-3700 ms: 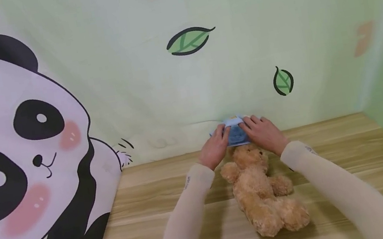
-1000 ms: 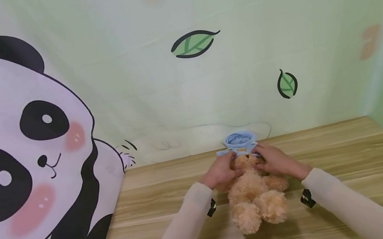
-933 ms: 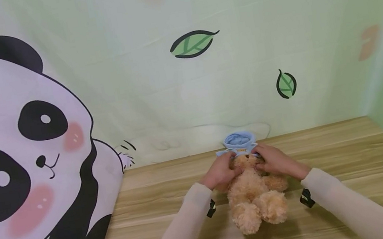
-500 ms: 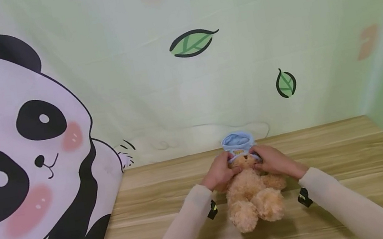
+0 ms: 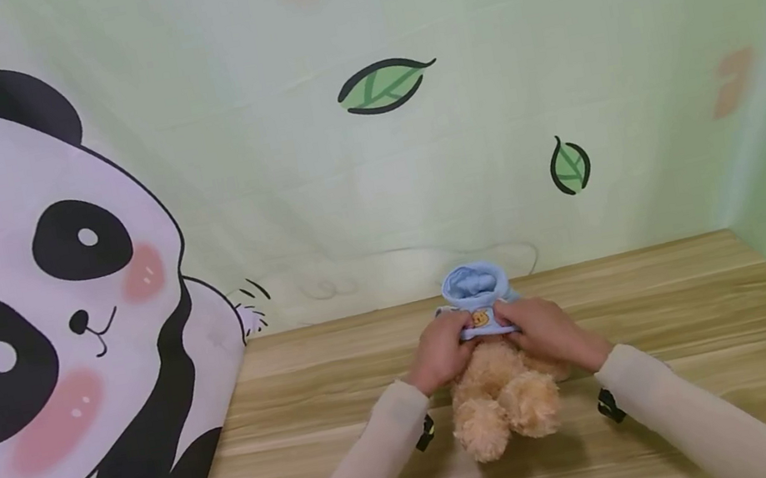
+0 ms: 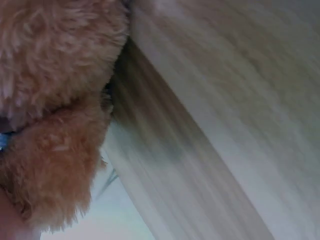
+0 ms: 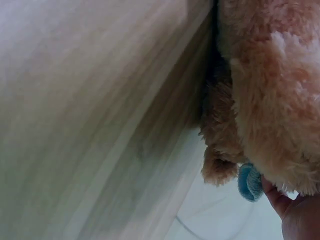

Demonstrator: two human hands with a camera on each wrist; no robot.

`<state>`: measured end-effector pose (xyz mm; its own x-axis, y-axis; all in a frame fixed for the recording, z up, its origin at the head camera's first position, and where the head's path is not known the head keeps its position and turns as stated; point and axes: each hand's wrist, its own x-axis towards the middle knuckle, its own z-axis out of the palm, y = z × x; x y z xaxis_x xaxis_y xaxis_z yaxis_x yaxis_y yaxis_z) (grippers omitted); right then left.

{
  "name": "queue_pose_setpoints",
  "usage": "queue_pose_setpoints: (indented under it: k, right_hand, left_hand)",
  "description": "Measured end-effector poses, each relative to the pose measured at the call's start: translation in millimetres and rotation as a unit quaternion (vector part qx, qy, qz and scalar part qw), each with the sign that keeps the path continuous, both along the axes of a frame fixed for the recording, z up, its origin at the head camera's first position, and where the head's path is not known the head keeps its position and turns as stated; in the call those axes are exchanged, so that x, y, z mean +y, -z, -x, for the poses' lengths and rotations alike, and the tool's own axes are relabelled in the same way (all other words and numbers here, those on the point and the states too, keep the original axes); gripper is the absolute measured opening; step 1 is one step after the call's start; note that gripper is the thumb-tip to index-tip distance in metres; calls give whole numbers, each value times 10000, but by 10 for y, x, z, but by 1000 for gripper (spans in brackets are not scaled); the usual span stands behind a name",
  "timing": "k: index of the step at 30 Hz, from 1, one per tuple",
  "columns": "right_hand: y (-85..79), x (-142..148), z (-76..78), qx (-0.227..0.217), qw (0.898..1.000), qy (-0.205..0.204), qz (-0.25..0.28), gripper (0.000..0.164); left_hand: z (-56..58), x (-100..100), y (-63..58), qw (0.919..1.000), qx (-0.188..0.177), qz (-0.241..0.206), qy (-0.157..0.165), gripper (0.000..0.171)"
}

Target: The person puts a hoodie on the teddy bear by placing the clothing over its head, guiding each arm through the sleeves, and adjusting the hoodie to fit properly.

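A light-brown plush teddy bear (image 5: 501, 388) lies on its back on the wooden table, feet toward me. Over its head sits a small blue shirt (image 5: 481, 299) with a little bear print; the hem is at the upper chest and hides the face. My left hand (image 5: 441, 349) pinches the hem's left side, thumb on the front. At the right side, my right hand (image 5: 546, 330) grips the hem in the same way. In the right wrist view, a blue cuff (image 7: 250, 182) shows beside the thumb. Shaggy fur (image 6: 55, 60) fills the left wrist view's corner.
The wooden table (image 5: 322, 418) runs back to a pale green cloth backdrop (image 5: 293, 203) with printed leaves. A large printed panda (image 5: 115, 318) covers the left side. Black wrist cameras (image 5: 611, 405) hang below both sleeves.
Earlier the shirt was held beyond the bear's head, then its hem sat above the nose. Both hands have since drawn the hem down toward me, over the face to the upper chest.
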<state>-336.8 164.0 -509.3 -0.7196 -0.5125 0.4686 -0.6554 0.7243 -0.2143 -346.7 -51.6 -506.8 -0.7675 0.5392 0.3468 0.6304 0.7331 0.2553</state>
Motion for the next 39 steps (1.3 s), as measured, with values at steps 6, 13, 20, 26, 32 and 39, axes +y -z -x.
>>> queue_pose_setpoints:
  k: [6,13,20,26,32,39]
  right_hand:
    - [50,80,4,-736,9964,93,412,20]
    - [11,322,-14,-1646,9755,-191,1446,12]
    - [74,434,23,-2315,9606,-204,1524,20]
    - [154,385,79,-2519,9518,-282,1727,42]
    - [178,322,142,-2184,9618,-345,1615,41]
    - [236,281,167,-1946,9709,-296,1367,42]
  left_hand:
    - [10,-84,62,9976,-366,-590,-17,17]
    - [-47,-220,15,9839,-1139,-1380,-38,9]
    - [50,-366,-31,9356,-2578,-2407,176,31]
    - [169,-461,21,9296,-2902,-2246,338,48]
    - [243,-470,112,9540,-2508,-1553,539,58]
    - [253,-449,198,9636,-2365,-1112,572,55]
